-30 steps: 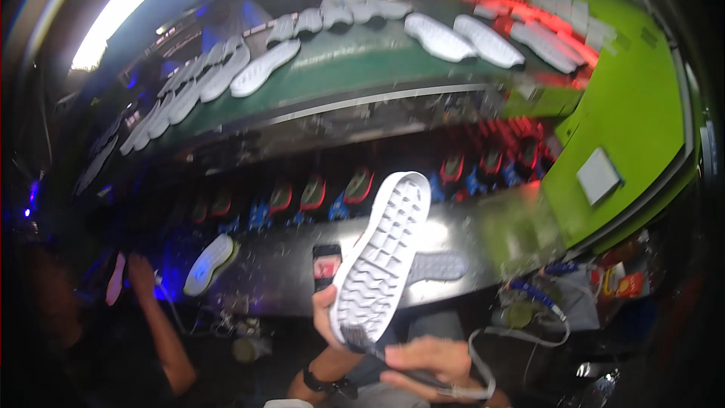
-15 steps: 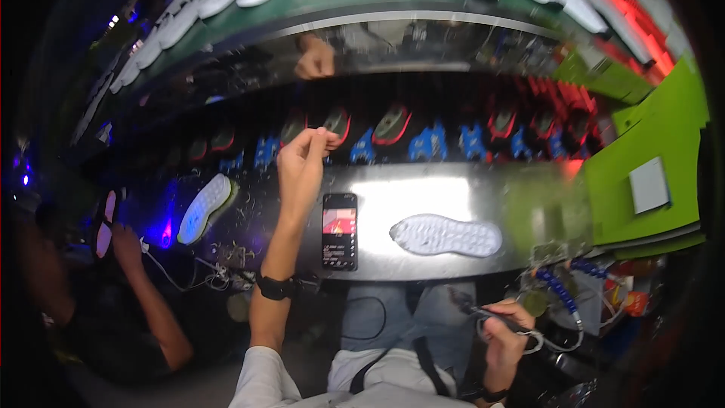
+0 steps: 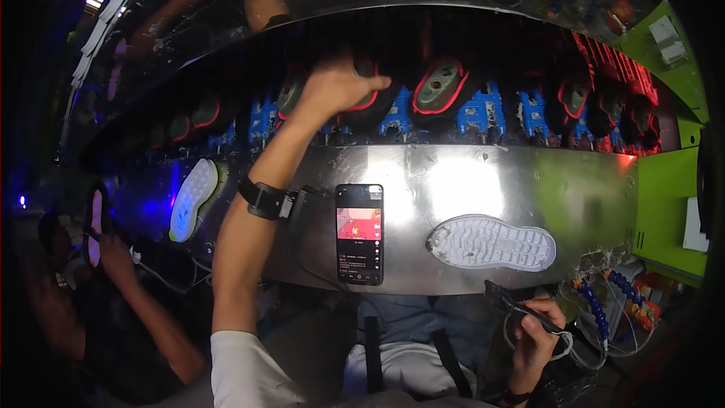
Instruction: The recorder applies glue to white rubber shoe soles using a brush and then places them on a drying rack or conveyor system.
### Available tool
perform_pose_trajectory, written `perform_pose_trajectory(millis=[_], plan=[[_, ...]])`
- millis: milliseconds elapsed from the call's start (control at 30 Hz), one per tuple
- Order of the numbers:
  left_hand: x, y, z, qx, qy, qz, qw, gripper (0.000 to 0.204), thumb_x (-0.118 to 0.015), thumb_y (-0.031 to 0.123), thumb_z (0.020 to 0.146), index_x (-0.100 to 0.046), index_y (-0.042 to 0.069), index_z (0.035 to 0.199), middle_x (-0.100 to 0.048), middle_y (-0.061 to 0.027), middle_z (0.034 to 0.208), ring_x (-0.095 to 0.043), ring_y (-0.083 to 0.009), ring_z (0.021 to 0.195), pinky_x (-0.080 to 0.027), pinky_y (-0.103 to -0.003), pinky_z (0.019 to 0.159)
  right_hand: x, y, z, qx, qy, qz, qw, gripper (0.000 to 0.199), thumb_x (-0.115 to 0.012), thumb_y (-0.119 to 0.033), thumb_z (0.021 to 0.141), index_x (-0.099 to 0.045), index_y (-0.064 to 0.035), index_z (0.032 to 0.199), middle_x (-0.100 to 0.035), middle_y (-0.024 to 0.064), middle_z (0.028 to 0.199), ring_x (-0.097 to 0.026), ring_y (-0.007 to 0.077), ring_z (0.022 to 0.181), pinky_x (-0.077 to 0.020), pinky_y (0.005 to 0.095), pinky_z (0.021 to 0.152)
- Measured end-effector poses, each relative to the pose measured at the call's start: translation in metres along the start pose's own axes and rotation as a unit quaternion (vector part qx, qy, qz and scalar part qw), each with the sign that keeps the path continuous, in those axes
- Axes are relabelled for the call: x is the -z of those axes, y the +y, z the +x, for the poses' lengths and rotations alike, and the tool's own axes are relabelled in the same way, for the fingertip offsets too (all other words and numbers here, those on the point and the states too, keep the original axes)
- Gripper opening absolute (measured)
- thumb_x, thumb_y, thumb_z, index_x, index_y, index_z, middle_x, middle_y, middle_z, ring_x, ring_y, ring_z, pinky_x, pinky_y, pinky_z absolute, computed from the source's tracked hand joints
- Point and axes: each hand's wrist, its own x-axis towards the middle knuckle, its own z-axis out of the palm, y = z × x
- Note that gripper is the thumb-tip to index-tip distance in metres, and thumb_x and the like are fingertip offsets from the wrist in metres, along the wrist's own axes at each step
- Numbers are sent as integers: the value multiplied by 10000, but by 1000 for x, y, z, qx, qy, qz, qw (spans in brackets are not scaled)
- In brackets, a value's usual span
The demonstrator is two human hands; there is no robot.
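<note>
My left hand [image 3: 336, 89] reaches over a row of dark shoes with red edging, at one shoe [image 3: 365, 81] left of the middle. The thumb sticks out to the right; the other fingers are blurred, and whether they grip that shoe cannot be told. Another shoe [image 3: 438, 88], sole side up with a grey-green bottom, is just right of it. Low on the right, my right hand [image 3: 538, 332] is closed around a slim black brush-like tool [image 3: 513, 303] with a pale cord looping from it. Its tip is near the table's front edge, below a white shoe sole [image 3: 495, 243].
A phone [image 3: 359, 234] with a lit screen lies on the metal table [image 3: 408, 276]. Another sole [image 3: 193, 200] lies to the left. Blue holders [image 3: 481, 109] stand between the shoes. Blue jointed hoses [image 3: 594, 313] rise at right. A co-worker's arm [image 3: 147, 310] is at far left.
My left hand has moved forward from above the table's far edge to the shoes. My right hand has risen a little with the tool. The view has shifted.
</note>
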Motion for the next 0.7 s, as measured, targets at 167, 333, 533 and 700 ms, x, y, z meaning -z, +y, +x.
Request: perform_pose_trajectory(millis=[167,333,533,700], plan=[[40,-1,26,94,-166,-198,961,643,-833,491,730,-738,-40,1080,-737,-203,1040,-711,-267,931,-530,-349,881,-2,7,3,7,19,-17,1000,233,-730,-13,728,-655,75,931,-608,150,878,-520,136,545,-410,240,485],[59,2,12,149,-225,-280,921,593,-855,444,750,-743,8,1136,-735,-121,1122,-679,-199,1023,-518,-314,917,6,10,3,1,-9,-47,999,280,-715,-91,773,-613,66,981,-595,149,918,-502,142,533,-400,242,454],[67,4,4,191,-277,-347,876,605,-860,441,765,-730,-18,1137,-722,-148,1136,-685,-207,1014,-537,-319,895,5,6,1,-7,-17,-32,999,268,-714,-81,772,-614,66,972,-597,140,909,-503,133,533,-401,234,452],[56,-9,12,198,-311,-333,868,675,-835,521,756,-724,30,1206,-659,-165,1313,-609,-249,1214,-454,-343,1019,6,7,0,-4,-24,-31,999,257,-712,-75,771,-619,67,965,-597,134,884,-502,126,533,-401,232,450]])
